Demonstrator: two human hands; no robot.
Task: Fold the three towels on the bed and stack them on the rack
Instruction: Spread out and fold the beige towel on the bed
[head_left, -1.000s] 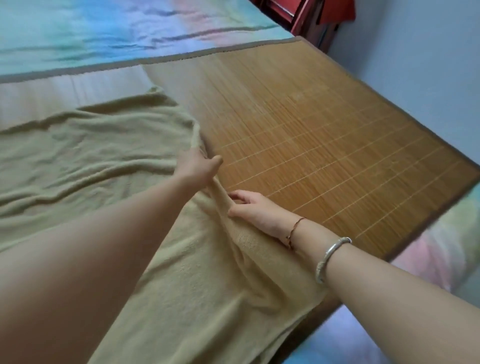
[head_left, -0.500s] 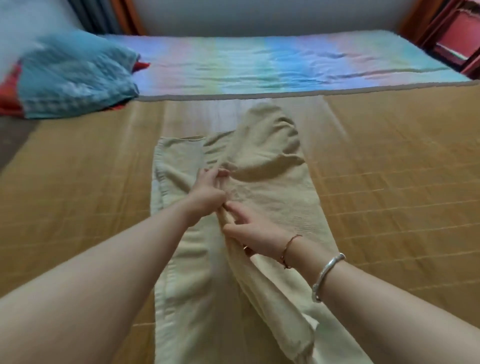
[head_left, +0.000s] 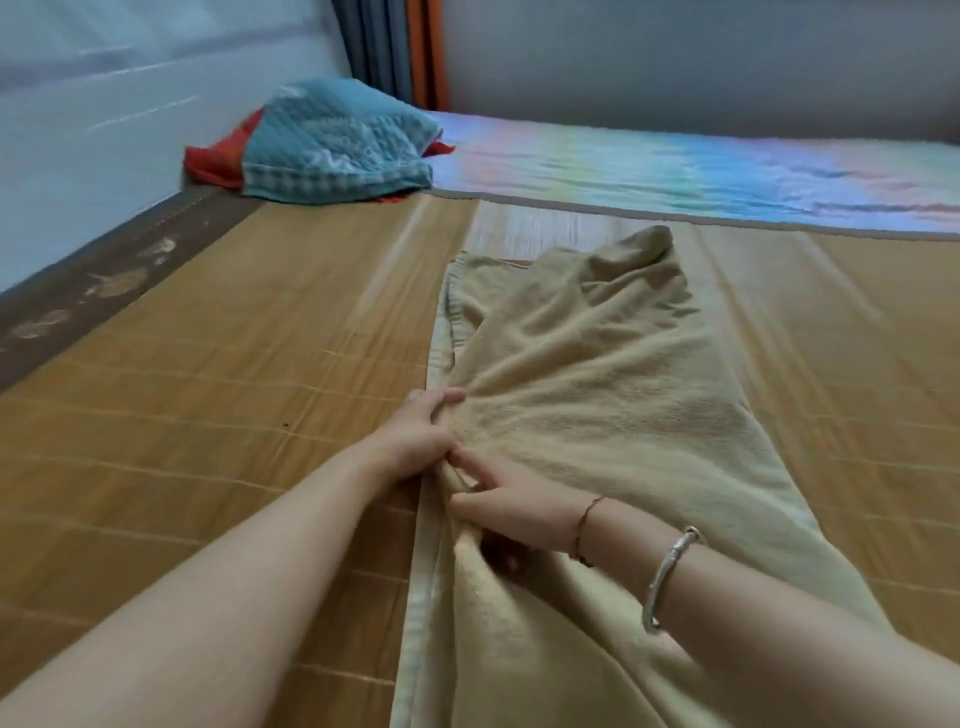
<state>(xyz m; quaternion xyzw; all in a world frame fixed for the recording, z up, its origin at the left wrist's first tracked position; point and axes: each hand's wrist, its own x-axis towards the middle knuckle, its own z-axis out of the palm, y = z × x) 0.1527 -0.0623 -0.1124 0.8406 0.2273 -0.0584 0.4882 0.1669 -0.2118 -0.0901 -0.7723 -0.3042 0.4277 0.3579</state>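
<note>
A beige towel (head_left: 597, 374) lies lengthwise on the bamboo mat (head_left: 208, 364), folded over itself along its length, with its far end bunched up. My left hand (head_left: 421, 431) grips the towel's left edge, fingers curled into the cloth. My right hand (head_left: 511, 506) pinches the same edge just behind it, thumb and fingers on a fold. A blue quilted towel (head_left: 332, 140) and a red towel (head_left: 218, 161) under it lie in a heap at the far left by the wall.
A pastel rainbow sheet (head_left: 701, 176) covers the far side of the bed. A white wall or headboard (head_left: 104, 130) runs along the left edge. Curtains (head_left: 395, 47) hang in the far corner. No rack is in view.
My hands have carried the towel's gathered edge over to the left, onto its left edge, so the towel now lies doubled lengthwise. The view swung left toward the blue and red heap.
</note>
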